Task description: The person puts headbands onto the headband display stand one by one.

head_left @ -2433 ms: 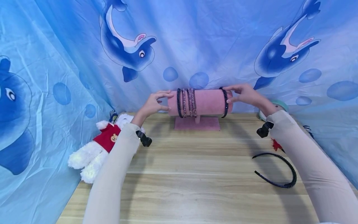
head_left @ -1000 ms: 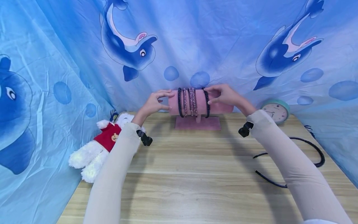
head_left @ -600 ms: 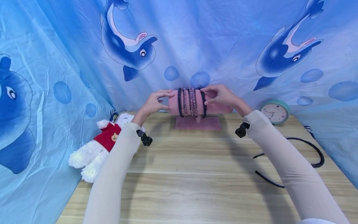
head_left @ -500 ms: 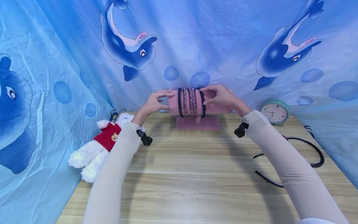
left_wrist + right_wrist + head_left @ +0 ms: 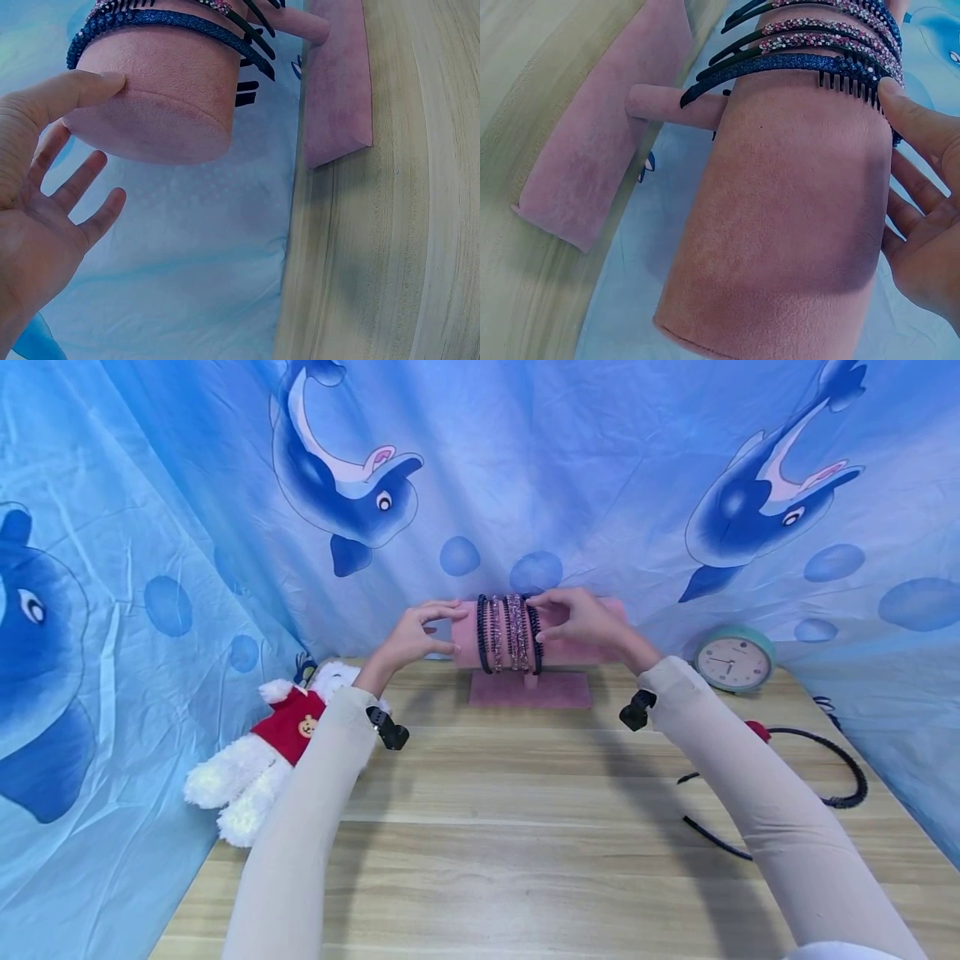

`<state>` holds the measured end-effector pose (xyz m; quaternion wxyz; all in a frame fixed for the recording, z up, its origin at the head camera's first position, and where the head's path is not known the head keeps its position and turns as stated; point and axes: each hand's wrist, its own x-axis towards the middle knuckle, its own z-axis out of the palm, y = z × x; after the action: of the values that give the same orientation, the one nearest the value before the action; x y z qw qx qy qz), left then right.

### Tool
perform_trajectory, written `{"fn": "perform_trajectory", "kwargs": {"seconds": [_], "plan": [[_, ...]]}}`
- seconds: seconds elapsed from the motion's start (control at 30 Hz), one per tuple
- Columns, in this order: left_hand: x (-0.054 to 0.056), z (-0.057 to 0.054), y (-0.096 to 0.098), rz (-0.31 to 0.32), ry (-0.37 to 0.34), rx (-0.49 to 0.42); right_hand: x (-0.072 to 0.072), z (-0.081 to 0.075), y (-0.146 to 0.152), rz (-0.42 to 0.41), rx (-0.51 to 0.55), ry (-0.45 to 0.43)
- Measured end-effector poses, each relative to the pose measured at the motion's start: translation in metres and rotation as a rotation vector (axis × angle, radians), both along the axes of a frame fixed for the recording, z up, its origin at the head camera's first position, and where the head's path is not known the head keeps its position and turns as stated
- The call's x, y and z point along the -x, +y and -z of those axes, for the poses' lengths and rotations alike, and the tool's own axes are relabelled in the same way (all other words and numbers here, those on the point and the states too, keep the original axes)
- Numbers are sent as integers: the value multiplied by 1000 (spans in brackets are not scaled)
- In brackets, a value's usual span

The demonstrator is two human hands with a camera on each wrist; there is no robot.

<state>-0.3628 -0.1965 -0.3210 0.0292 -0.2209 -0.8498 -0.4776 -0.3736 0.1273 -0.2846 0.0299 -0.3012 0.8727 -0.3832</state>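
From the head, the pink roll (image 5: 787, 202) shows as a cylinder lying level on its post above a flat pink base (image 5: 532, 693) on the wooden bench (image 5: 487, 827), near a blue curtain (image 5: 600, 485). The left hand (image 5: 408, 639) grips the roll's left end; the left wrist view adds that the thumb presses near the rim of the round end face, while three fingers fan out beyond it. The right hand (image 5: 581, 622) pinches a dark headband (image 5: 536, 656), thumb in front and a finger at the top, with the band around the roll close beside pink glittered headbands (image 5: 517, 635). Only the right wrist view brings out that this dark one is glittery blue with comb teeth, and that its free end reaches down toward the post. Another dark headband (image 5: 483, 647) sits around the roll near the left hand; close up from the left wrist, it too is sparkling blue. The head view alone takes in a black headband (image 5: 847, 801) lying on the bench, partly covered by the right sleeve (image 5: 772, 810), a green-rimmed clock (image 5: 735, 662) behind that arm, and a white plush toy (image 5: 277, 735) in red beside the left sleeve (image 5: 300, 827).
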Motion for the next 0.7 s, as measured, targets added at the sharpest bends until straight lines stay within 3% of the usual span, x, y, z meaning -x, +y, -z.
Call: {"fn": "perform_trajectory", "kwargs": {"seconds": [0.47, 0.7], "plan": [[5, 4, 0, 1, 3, 1, -6, 1, 4, 0, -14, -4], [5, 4, -1, -8, -3, 2, -12, -2, 16, -30, -111, 109]]}}
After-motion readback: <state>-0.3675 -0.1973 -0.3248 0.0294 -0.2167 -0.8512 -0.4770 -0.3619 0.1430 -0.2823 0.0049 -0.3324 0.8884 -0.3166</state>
